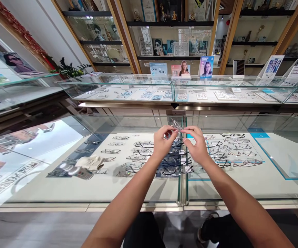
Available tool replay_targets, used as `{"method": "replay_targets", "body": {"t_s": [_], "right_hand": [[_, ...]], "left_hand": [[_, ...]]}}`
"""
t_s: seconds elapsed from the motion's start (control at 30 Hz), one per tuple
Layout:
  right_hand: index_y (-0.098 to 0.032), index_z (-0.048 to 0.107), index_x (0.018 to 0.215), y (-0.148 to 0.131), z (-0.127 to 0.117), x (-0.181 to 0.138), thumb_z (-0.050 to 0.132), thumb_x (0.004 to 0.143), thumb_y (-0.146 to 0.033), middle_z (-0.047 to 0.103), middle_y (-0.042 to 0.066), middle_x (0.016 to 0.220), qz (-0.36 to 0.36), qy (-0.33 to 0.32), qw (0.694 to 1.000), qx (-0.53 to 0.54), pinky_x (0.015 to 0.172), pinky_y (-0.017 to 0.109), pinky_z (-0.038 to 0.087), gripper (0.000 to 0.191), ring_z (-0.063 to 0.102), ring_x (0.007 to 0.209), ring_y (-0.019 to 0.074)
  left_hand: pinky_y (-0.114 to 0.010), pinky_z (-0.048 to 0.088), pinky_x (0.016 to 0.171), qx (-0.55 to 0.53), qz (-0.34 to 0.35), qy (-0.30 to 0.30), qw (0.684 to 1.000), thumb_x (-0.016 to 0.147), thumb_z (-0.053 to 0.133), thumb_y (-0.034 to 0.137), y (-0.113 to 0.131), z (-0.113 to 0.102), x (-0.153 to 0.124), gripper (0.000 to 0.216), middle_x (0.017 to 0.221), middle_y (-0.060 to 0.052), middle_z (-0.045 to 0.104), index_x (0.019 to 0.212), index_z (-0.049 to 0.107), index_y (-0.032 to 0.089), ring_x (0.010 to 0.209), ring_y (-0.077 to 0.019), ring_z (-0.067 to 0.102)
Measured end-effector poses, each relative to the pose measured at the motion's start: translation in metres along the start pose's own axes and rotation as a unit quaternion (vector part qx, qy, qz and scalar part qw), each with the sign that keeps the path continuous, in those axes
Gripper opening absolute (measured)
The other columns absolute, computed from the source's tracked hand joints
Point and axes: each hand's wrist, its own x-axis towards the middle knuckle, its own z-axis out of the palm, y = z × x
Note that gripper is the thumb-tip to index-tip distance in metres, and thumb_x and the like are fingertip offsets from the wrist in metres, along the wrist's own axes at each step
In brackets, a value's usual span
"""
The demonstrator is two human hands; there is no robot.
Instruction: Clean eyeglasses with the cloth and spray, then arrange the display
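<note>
Bare forearms (130,197) end in a left hand (162,143) pinching thin-rimmed, clear-lensed eyeglasses (177,125), probably light, fragile and best held by the edges, between it and a half-open right hand (197,146), grip unclear.

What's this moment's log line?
left hand: holding glasses; right hand: at glasses; underneath: glass display case; case top: bottle, cloth
</note>
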Motion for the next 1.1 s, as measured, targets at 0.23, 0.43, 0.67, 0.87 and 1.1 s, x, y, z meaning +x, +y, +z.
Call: {"method": "replay_targets", "body": {"t_s": [0.23,0.43,0.67,0.87,1.1], "right_hand": [[-0.020,0.074,0.077,0.010,0.000,0.009,0.089,0.068,-0.056,0.058,-0.003,0.070,0.333,-0.044,0.876,0.345,0.061,0.028,0.038,0.040,0.050,0.064,0.0111],[-0.019,0.067,0.077,0.013,-0.003,0.013,0.094,0.062,-0.038,0.055,-0.006,0.067,0.414,-0.055,0.787,0.455,0.055,0.025,0.037,0.036,0.047,0.059,0.0085],[-0.023,0.057,0.072,0.016,-0.012,0.020,0.081,0.068,-0.033,0.046,-0.007,0.063,0.393,-0.065,0.788,0.469,0.055,0.026,0.038,0.026,0.040,0.057,0.0103],[-0.023,0.051,0.068,0.017,-0.017,0.022,0.076,0.068,-0.033,0.045,-0.006,0.065,0.386,-0.092,0.787,0.472,0.058,0.026,0.039,0.027,0.042,0.060,0.0113],[-0.023,0.058,0.071,0.016,-0.015,0.022,0.081,0.067,-0.036,0.050,-0.004,0.069,0.350,-0.081,0.817,0.451,0.059,0.028,0.039,0.027,0.045,0.065,0.0125]], "left_hand": [[-0.032,0.050,0.078,0.103,0.152,-0.050,0.982,0.097,0.067,0.033,0.000,-0.003,-0.005,0.016,0.089,-0.007,0.079,0.088,0.077,0.025,0.083,-0.0200,0.069],[-0.036,0.053,0.081,0.115,0.130,-0.098,0.980,0.098,0.065,0.042,-0.004,-0.004,-0.007,0.022,0.094,-0.009,0.082,0.090,0.080,0.028,0.085,-0.0227,0.072],[-0.031,0.050,0.069,0.065,0.060,0.031,0.996,0.094,0.071,0.044,-0.001,-0.002,-0.003,0.023,0.085,-0.007,0.078,0.085,0.079,0.025,0.078,-0.0193,0.068],[-0.027,0.048,0.063,-0.079,-0.101,0.132,0.983,0.082,0.079,0.055,-0.010,-0.003,0.009,0.039,0.087,-0.005,0.073,0.093,0.070,0.019,0.069,-0.0141,0.063],[-0.022,0.036,0.051,-0.164,-0.214,0.071,0.960,0.075,0.080,0.051,-0.011,-0.004,0.016,0.040,0.083,-0.001,0.069,0.092,0.061,0.021,0.061,-0.0092,0.055]]}}
